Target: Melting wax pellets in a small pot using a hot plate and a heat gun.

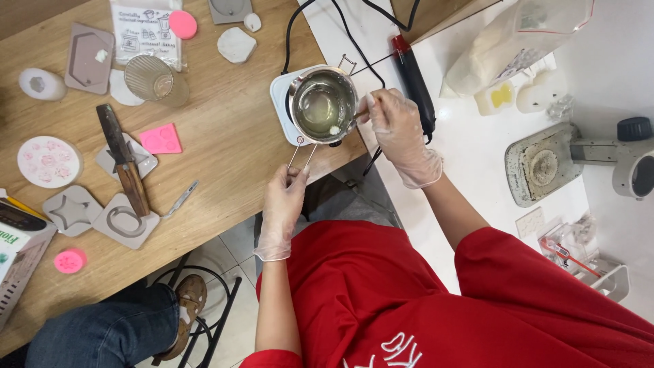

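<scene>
A small steel pot [323, 104] holding clear melted liquid and a small white lump sits on a white hot plate [281, 92] at the wooden table's edge. My left hand [284, 204], in a thin clear glove, grips the pot's wire handle [300, 155] near its end. My right hand [398, 133], also gloved, holds a thin stirring stick [361, 116] whose tip reaches into the pot from the right.
Grey silicone moulds [88, 58], a knife [122, 158], a ribbed glass [150, 78], pink moulds and a scalpel [180, 199] lie on the wooden table [225, 129]. A heat gun [413, 78], wax blocks [501, 95], a bag and a microscope base [541, 163] sit on the white counter. Another person's leg [102, 330] shows at bottom left.
</scene>
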